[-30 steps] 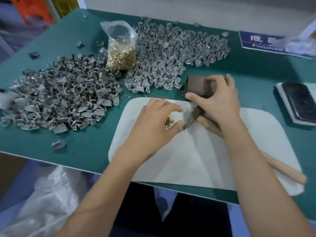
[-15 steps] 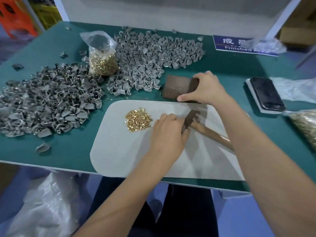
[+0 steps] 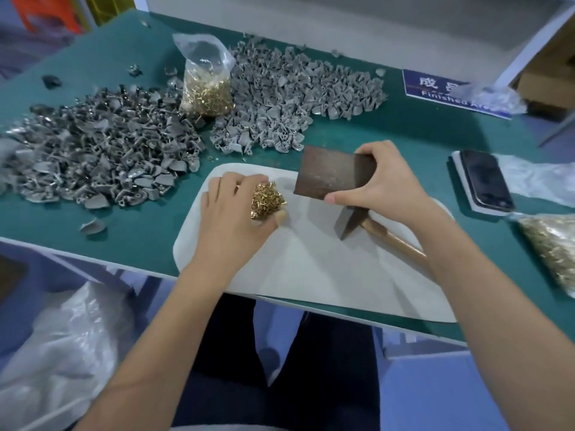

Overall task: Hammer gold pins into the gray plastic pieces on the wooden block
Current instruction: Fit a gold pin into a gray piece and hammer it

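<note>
The wooden block [image 3: 334, 172] sits at the far edge of the white mat [image 3: 311, 275], tilted up on its near edge, with no gray piece on it. The right hand [image 3: 385, 181] grips it from the 3 o'clock side, fingers curled over the far edge and thumb pressed along the near edge. At the block's 6 o'clock the hammer [image 3: 351, 222] lies on the mat, its head just under that hand and its wooden handle running toward 4 o'clock. At the block's 9 o'clock a small heap of gold pins [image 3: 267, 199] rests on the mat; the left hand [image 3: 236, 213] lies over it, fingers curved around the heap and touching it. Farther out on the green table [image 3: 420, 135], gray plastic pieces lie in two piles, one at 10 o'clock [image 3: 93, 157] and one at 12 o'clock [image 3: 295, 94]. A clear bag of pins [image 3: 207, 85] stands between them. A phone [image 3: 485, 181] lies at 3 o'clock.
</note>
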A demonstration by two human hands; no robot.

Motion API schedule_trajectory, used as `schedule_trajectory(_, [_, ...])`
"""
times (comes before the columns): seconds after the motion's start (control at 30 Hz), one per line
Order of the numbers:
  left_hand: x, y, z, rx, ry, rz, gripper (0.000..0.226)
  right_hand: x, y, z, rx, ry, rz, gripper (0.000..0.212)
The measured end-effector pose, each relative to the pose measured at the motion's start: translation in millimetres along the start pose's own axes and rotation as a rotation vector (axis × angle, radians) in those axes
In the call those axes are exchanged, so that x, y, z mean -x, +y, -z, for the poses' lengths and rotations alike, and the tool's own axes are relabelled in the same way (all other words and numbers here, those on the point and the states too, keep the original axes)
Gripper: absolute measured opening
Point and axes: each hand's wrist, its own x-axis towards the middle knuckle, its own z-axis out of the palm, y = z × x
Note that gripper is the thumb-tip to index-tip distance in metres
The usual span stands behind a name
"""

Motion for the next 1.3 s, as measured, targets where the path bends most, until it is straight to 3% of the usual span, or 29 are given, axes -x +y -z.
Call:
schedule_trajectory(0.1, [2.8,-8.8,1.2,0.003,-0.065,0.029,0.081,-4.1,-2.0,-23.4,-0.051,0.063,-0.032,0.089])
schedule_trajectory(0.23, [1.7,-11.2,-0.6,-0.019,-0.089,0.038,0.082,-15.4,-4.1,-40.9,-0.101,0.129,-0.086,0.096])
schedule_trajectory(0.37, [-2.0,-13.5,3.2,0.051,-0.119,0.06,0.079,-12.6,-1.9,-42.0,-0.044,0.038,-0.058,0.087])
schedule_trajectory(0.5, [-2.2,-27.9,15.1,0.17,-0.295,0.016,0.09,3.1,8.1,-34.6,-0.065,-0.02,-0.065,0.082])
schedule_trajectory(0.63, [3.3,-27.4,15.9,0.245,-0.189,0.032,0.075,15.6,12.0,-26.6,-0.071,-0.084,-0.062,0.091])
schedule_trajectory(0.8, [9.6,-29.5,10.1,0.086,0.011,0.041,0.053,23.0,9.9,-22.3,-0.058,-0.14,-0.044,0.094])
schedule_trajectory(1.03, [8.2,-32.8,11.2,0.13,-0.012,0.066,0.028,41.0,11.7,-20.9,-0.074,-0.16,-0.034,0.094])
schedule_trajectory(1.17, [7.3,-35.5,10.7,0.16,-0.019,0.062,0.02,51.1,6.9,-30.2,0.032,-0.01,0.079,0.098])
schedule_trajectory(1.3, [8.1,-37.6,11.9,0.163,-0.033,0.06,0.02,63.2,4.8,-40.1,0.182,0.305,0.304,0.068])
